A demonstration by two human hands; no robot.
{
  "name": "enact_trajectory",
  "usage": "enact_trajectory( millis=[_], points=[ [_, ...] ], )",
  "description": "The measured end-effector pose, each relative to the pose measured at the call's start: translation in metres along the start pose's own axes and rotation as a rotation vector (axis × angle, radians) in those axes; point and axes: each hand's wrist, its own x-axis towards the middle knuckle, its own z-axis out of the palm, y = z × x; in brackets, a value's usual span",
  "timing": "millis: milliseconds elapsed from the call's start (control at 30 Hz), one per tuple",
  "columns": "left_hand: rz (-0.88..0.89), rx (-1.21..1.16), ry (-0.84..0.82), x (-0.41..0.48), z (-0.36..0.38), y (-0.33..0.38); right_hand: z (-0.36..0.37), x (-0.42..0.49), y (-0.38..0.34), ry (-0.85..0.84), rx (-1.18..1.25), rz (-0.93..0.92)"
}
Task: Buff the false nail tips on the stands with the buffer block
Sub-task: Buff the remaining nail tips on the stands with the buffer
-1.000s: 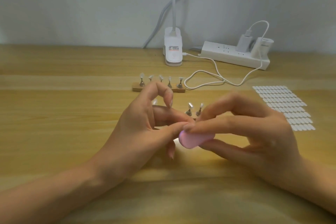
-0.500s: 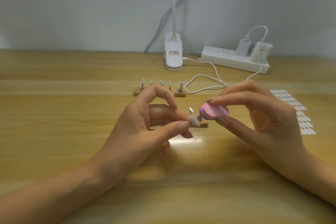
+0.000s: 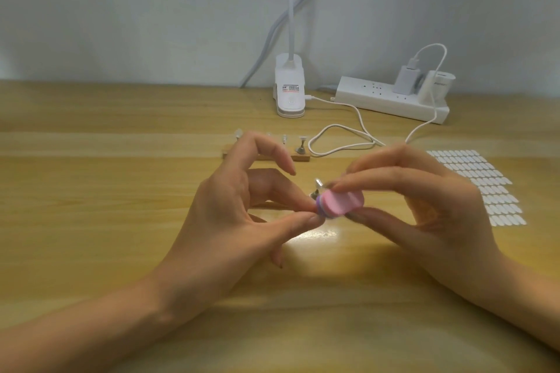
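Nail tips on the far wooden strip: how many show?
4. The left hand may hide more. Leftmost tip left of its index finger; second tip and third tip right of it; fourth tip on the wooden strip, right end.

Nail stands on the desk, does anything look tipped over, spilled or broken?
Nothing stands out. The far stand row sits level with its pegs upright, the sticker sheet lies flat, and the near stand is mostly hidden.

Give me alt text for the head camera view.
A right hand holds a pink buffer block against the left hand's fingertips, above a wooden table. Behind are nail tips on a stand, a lamp base and a power strip.
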Motion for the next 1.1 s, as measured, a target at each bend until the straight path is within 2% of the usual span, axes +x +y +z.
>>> enact_trajectory(
  millis=[167, 267, 467, 633, 967, 1100],
  points=[
    [0.017, 0.008, -0.001, 0.0005, 0.0013, 0.0006, 0.0035, -0.0011, -0.0027, -0.016, -0.028, -0.043],
    [0.035, 0.023, 0.004, 0.0001, 0.0003, 0.0002, 0.0018, 0.0011, 0.0005, 0.055, -0.020, 0.027],
    [0.048, 0.017, -0.005, -0.0010, 0.0020, 0.0005, -0.0025, 0.0006, 0.0004, 0.079, 0.022, 0.062],
    [0.034, 0.001, 0.012, 0.0011, 0.0020, 0.0004, 0.0059, 0.0009, -0.0065, 0.003, 0.024, -0.009],
    [0.040, 0.048, 0.002, -0.0004, 0.0037, 0.0015, 0.0008, 0.0005, -0.0014, 0.061, -0.034, 0.004],
    [0.039, 0.058, -0.017, -0.0014, 0.0043, 0.0031, -0.0010, -0.0028, 0.0026, 0.063, 0.020, 0.041]
  ],
)
